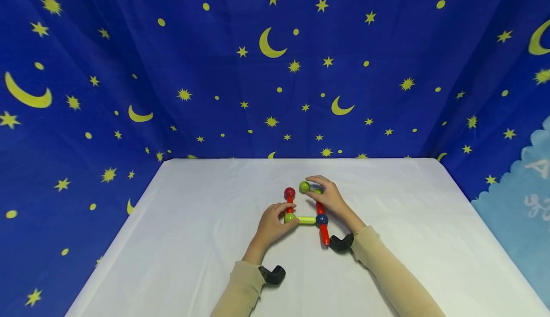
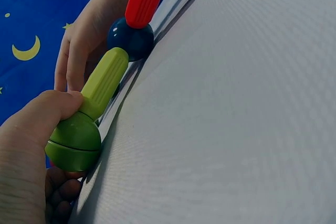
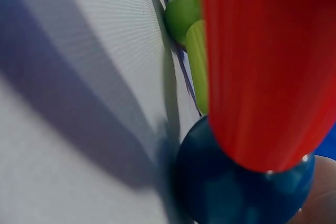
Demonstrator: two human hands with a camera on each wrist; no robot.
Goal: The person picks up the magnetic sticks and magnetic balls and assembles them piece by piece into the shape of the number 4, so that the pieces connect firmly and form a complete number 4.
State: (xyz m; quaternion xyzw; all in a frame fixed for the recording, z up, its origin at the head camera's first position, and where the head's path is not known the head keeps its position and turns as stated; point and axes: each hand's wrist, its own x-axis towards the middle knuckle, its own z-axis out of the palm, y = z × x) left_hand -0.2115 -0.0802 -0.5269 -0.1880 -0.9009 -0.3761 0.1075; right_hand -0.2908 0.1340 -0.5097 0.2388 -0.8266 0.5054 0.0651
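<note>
Magnetic-style balls and rods form an open-sided shape on the table. My left hand (image 1: 271, 221) grips its near-left green ball (image 2: 74, 141), thumb at the joint with a lime rod (image 1: 307, 220) and fingers by the upper-left red rod (image 1: 290, 205). A red ball (image 1: 290, 193) tops that rod. The lime rod meets a dark blue ball (image 1: 322, 219), from which red rods run away and toward me, the near one (image 1: 324, 235) free-ended. My right hand (image 1: 330, 196) pinches a second green ball (image 1: 304, 186) at its fingertips; another green piece (image 1: 318, 191) is partly hidden between thumb and fingers.
A white cloth covers the table (image 1: 172, 240). Blue fabric (image 1: 240, 78) with yellow moons and stars stands behind and at the sides. A light blue panel (image 1: 515, 207) hangs at the right. Black wrist devices (image 1: 273, 275) sit at both sleeves.
</note>
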